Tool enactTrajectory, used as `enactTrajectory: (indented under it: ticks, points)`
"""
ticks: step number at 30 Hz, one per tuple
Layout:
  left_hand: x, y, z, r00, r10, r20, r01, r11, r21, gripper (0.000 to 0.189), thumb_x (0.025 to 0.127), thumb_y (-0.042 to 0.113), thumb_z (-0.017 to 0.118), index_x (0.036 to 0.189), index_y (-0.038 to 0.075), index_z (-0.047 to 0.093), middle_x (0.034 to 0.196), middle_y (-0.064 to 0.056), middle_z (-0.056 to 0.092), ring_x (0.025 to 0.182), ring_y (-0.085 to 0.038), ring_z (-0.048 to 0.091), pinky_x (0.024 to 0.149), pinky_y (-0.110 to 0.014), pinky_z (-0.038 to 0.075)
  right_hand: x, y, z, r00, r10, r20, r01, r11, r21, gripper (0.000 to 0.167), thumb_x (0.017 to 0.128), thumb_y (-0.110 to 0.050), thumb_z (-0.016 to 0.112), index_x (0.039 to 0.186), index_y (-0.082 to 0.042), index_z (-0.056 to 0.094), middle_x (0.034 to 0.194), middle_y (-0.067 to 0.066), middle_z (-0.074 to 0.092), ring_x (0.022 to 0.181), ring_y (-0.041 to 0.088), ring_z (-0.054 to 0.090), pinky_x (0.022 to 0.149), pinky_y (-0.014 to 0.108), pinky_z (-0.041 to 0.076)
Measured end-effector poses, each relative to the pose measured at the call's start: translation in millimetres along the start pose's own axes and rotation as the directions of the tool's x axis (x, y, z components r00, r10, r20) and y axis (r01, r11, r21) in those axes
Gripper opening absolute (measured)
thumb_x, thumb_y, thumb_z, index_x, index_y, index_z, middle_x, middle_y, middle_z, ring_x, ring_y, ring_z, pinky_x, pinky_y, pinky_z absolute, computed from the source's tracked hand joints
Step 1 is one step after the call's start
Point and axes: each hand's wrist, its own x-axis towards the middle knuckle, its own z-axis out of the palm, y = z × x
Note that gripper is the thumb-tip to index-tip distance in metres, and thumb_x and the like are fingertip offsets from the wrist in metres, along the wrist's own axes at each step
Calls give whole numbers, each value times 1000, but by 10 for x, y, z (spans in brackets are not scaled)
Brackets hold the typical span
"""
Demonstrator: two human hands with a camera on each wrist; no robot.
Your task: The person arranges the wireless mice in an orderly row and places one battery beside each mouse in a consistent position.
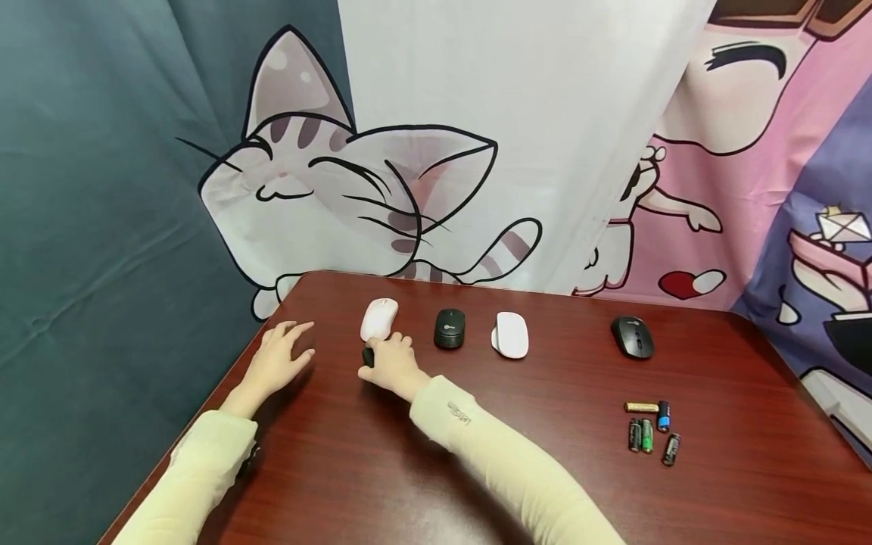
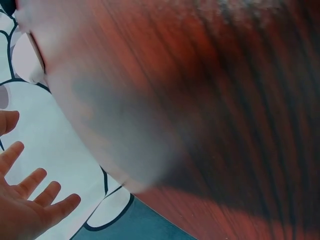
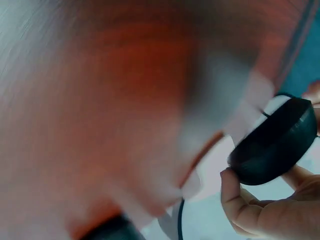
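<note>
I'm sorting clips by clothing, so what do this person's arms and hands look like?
The left sleeve and right sleeve are long and pale yellow. A grey marking, too small to read, sits near the right cuff. Something dark, unclear what, shows beside the left sleeve. The left hand and right hand are ungloved.

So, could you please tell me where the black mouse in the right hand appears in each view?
Head: black mouse left of centre, mostly hidden by the right hand.
Left wrist: cannot tell; a dark shape, cut off at the top-left corner, may be it.
Right wrist: right of centre, large, gripped by the hand.
Shared landmark: the reddish-brown table.
</note>
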Motion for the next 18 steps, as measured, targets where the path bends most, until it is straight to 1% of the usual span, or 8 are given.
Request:
enactTrajectory:
  ticks: [3, 5, 7, 10, 12, 14, 16, 18]
  points:
    - [-21, -4, -15, 1000, -8, 5, 8, 1000, 2, 48, 89, 17, 61, 134, 4, 49, 134, -31, 40, 121, -51, 35, 86, -64, 40, 4, -105, 103, 997, 46, 62, -44, 999, -22, 45, 82, -39, 68, 121, -17, 61, 100, 16, 56, 89, 28, 48, 69, 32, 46]
    - [-17, 1, -18, 1000, -10, 11, 10, 1000, 1, 48, 89, 17, 60, 134, 4, 49, 134, -31, 39, 122, -51, 35, 87, -64, 39, -3, -155, 146, 994, 68, 91, -63, 996, -59, 47, 83, -41, 67, 124, -18, 59, 102, 16, 55, 89, 28, 48, 71, 31, 48]
    - [-19, 7, -24, 1000, -9, 11, 9, 1000, 1, 47, 89, 17, 61, 134, 4, 50, 134, -31, 39, 122, -51, 35, 88, -64, 39, -3, -193, 198, 992, 84, 98, -75, 993, -95, 47, 83, -43, 68, 123, -19, 59, 102, 16, 55, 89, 26, 47, 71, 30, 48]
    - [-32, 4, -37, 1000, -11, 10, 11, 1000, 6, 47, 89, 17, 61, 133, 4, 50, 134, -31, 40, 121, -51, 35, 87, -64, 39, -4, -241, 255, 992, 97, 83, -84, 986, -146, 47, 81, -46, 69, 120, -21, 60, 103, 15, 54, 90, 25, 47, 73, 30, 48]
    - [-44, -3, -47, 1000, -12, 7, 12, 1000, 12, 47, 89, 16, 61, 133, 4, 51, 134, -31, 40, 121, -51, 35, 86, -65, 40, -10, -265, 277, 992, 100, 77, -87, 984, -156, 47, 80, -47, 69, 119, -21, 60, 103, 15, 54, 92, 25, 47, 74, 30, 48]
    - [-48, -6, -53, 1000, -12, 4, 12, 1000, 18, 47, 89, 16, 61, 133, 4, 51, 133, -31, 40, 121, -51, 36, 86, -64, 40, -14, -275, 280, 991, 103, 84, -89, 984, -154, 50, 80, -49, 69, 121, -21, 60, 105, 15, 53, 93, 25, 47, 75, 30, 48]
    - [-48, -5, -58, 1000, -8, 4, 8, 1000, 22, 47, 89, 16, 61, 133, 4, 51, 133, -32, 40, 120, -51, 36, 85, -64, 40, -21, -274, 253, 988, 102, 113, -86, 987, -137, 58, 79, -52, 69, 129, -24, 56, 112, 16, 51, 98, 26, 47, 76, 30, 49]
    - [-48, 0, -65, 1000, -4, 5, 4, 1000, 22, 47, 89, 16, 61, 133, 4, 50, 133, -32, 40, 120, -51, 36, 85, -64, 40, -25, -263, 197, 983, 91, 159, -73, 991, -117, 69, 77, -55, 69, 137, -28, 48, 123, 19, 47, 104, 28, 46, 80, 32, 49]
